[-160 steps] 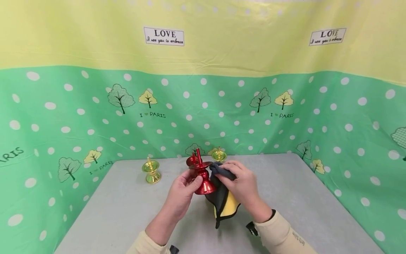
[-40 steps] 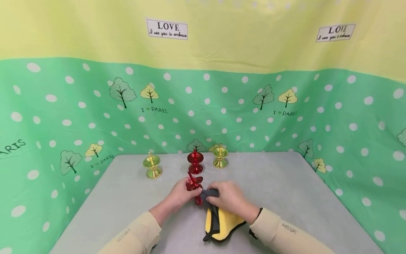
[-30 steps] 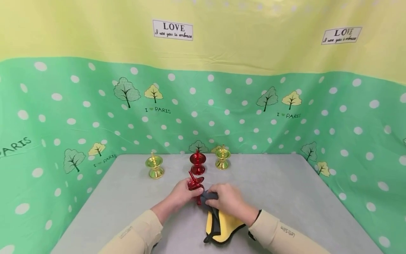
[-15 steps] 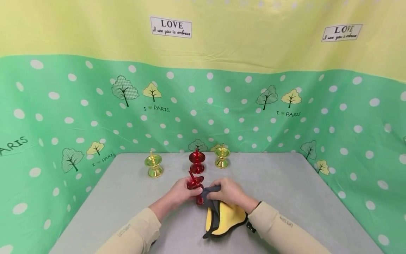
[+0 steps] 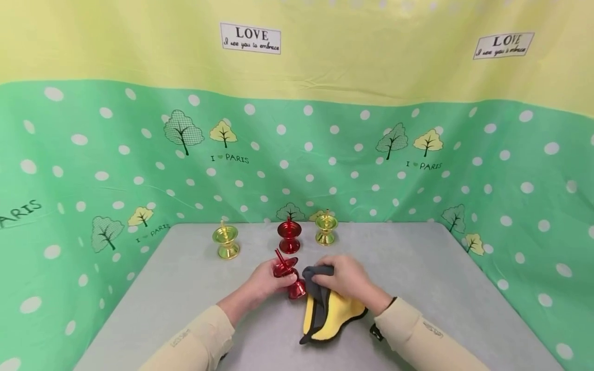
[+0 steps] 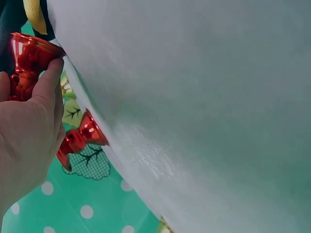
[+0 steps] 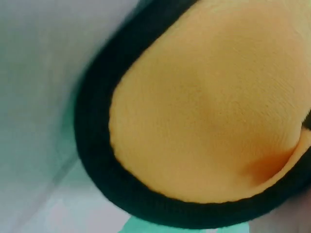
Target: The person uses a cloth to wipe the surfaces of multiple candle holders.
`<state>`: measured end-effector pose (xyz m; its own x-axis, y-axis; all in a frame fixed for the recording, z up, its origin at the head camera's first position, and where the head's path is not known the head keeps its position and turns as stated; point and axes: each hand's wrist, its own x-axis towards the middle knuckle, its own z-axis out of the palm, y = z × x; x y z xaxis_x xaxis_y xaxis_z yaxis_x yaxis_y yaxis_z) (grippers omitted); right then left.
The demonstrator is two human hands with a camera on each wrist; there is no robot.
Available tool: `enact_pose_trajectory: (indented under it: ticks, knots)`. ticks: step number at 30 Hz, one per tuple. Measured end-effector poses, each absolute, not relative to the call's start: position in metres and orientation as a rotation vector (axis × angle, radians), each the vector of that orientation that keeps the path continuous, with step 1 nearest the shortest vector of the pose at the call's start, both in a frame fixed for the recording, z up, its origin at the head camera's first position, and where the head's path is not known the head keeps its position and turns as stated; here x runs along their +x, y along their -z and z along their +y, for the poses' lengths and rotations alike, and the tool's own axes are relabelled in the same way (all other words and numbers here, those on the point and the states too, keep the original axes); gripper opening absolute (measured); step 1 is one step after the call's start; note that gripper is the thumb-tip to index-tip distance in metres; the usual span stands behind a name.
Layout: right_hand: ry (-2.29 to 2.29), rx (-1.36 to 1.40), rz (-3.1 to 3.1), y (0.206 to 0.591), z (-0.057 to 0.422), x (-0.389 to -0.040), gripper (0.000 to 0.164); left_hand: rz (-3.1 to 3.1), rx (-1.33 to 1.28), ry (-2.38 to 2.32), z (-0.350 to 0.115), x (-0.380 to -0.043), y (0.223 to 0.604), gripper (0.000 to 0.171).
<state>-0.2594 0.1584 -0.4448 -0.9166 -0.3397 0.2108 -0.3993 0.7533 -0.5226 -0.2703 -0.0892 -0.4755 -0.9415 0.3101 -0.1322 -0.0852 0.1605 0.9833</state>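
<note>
My left hand (image 5: 268,278) grips a shiny red candle holder (image 5: 297,289) by its upper part, tilted, with the dish and thin stem pointing up and left. In the left wrist view the fingers and thumb wrap the red candle holder (image 6: 34,53) near its foot. My right hand (image 5: 345,277) pinches a bunched cloth (image 5: 341,314), dark grey on one side and yellow on the other with black edging. Its grey fold hangs just right of the holder's foot, and the yellow part drapes below. The cloth (image 7: 209,107) fills most of the right wrist view, hiding the fingers there.
Behind the hands a second red candle holder (image 5: 290,238) stands upright on the grey table (image 5: 185,288). Gold candle holders stand to its left (image 5: 226,242) and right (image 5: 326,230). A green and yellow patterned curtain (image 5: 260,170) encloses the back and sides.
The right hand has drawn the cloth slightly up and right, away from the red candle holder, uncovering its foot. Earlier the holder was held higher and more upright; the left hand has since lowered it.
</note>
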Motion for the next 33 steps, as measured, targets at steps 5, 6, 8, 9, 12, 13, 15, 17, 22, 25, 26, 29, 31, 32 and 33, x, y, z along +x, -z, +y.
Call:
enact_pose_trajectory:
  ticks: [5,6,8,9,12,13,15,17,22,25,26,29,31,32,33]
  knots:
    - [-0.804,0.851,-2.816,0.446,0.15,-0.249,0.019,2.146,0.181,-1.818,-0.089,-0.274,0.475,0.058]
    - [-0.791,0.86,-2.816,0.448,0.148,-0.248,0.02,2.148,0.176,-1.813,-0.089,-0.274,0.475,0.059]
    - [-0.768,0.851,-2.822,0.45,0.144,-0.246,0.022,2.147,0.171,-1.81,-0.088,-0.274,0.475,0.062]
    - [-0.765,0.838,-2.827,0.451,0.143,-0.246,0.023,2.145,0.174,-1.81,-0.088,-0.274,0.476,0.063]
    - [-0.795,0.789,-2.871,0.451,0.141,-0.249,0.021,2.123,0.19,-1.82,-0.088,-0.274,0.475,0.064]
    - [-0.806,0.775,-2.881,0.451,0.142,-0.251,0.021,2.118,0.203,-1.823,-0.088,-0.274,0.475,0.064]
    - [-0.796,0.732,-2.902,0.45,0.143,-0.256,0.019,2.108,0.223,-1.827,-0.088,-0.274,0.475,0.063]
    - [-0.757,0.657,-2.915,0.452,0.147,-0.263,0.017,2.116,0.247,-1.822,-0.088,-0.274,0.474,0.06]
    - [-0.742,0.478,-2.915,0.455,0.16,-0.271,0.014,2.232,0.337,-1.727,-0.089,-0.273,0.475,0.059]
    - [-0.794,0.559,-2.885,0.455,0.163,-0.267,0.017,2.234,0.345,-1.715,-0.091,-0.272,0.475,0.061]
    - [-0.796,0.629,-2.863,0.455,0.162,-0.265,0.018,2.223,0.334,-1.725,-0.092,-0.272,0.475,0.062]
    - [-0.732,0.822,-2.804,0.453,0.156,-0.259,0.02,2.207,0.248,-1.773,-0.094,-0.271,0.474,0.069]
    - [-0.672,0.908,-2.774,0.452,0.151,-0.254,0.02,2.191,0.177,-1.823,-0.093,-0.271,0.473,0.071]
    - [-0.639,0.927,-2.766,0.452,0.149,-0.252,0.02,2.181,0.142,-1.85,-0.093,-0.27,0.472,0.072]
    - [-0.615,0.93,-2.77,0.451,0.146,-0.25,0.021,2.165,0.109,-1.88,-0.092,-0.269,0.471,0.071]
